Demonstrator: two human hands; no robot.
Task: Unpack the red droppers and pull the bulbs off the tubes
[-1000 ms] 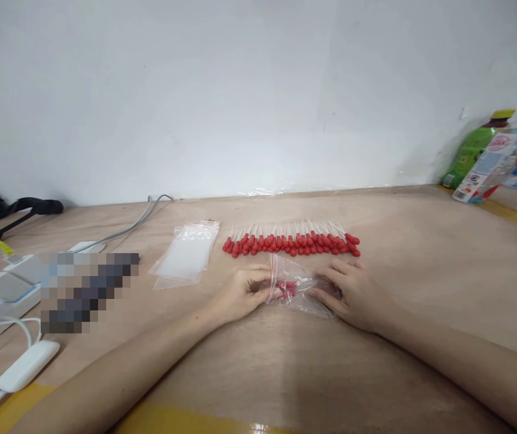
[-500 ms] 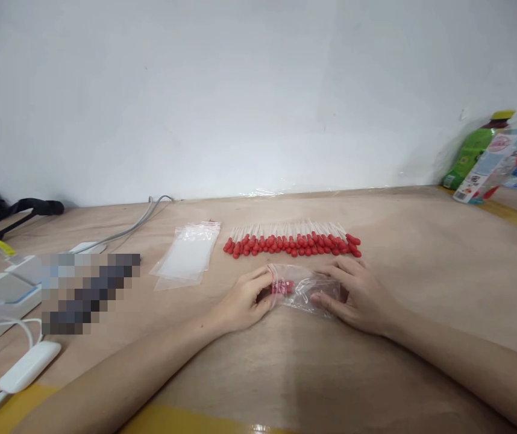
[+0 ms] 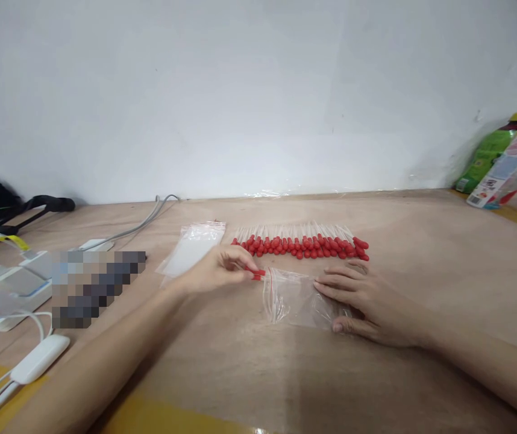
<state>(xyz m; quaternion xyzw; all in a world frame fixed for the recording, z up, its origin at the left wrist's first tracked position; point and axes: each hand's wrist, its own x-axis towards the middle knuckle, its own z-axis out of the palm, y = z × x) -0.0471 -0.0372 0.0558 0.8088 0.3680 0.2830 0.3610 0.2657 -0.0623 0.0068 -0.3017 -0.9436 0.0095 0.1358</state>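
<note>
My left hand [image 3: 225, 268] is closed in a pinch around a few droppers with red rubber bulbs [image 3: 257, 273]. Their thin clear tubes point right, at the mouth of a clear zip bag [image 3: 292, 298]; how far they reach inside is hard to make out. Lying over the bag's right end, my right hand [image 3: 360, 301] holds it against the table, its fingers on the upper part and its thumb below. Just beyond both hands, a row of similar red-bulbed droppers [image 3: 303, 246] lies with bulbs toward me and tubes toward the wall.
A stack of zip bags [image 3: 190, 247] lies left of the row, partly behind my left hand. Further left are a power strip [image 3: 37, 295] with white cables, a blurred-out dark object [image 3: 98, 292] and a black strap [image 3: 37, 208]. A green bottle [image 3: 488, 157] and packaging stand back right.
My left hand has moved left, and the red bulbs that were within the bag's mouth are now outside it. My right hand stays on the bag's right end. The view has shifted slightly.
</note>
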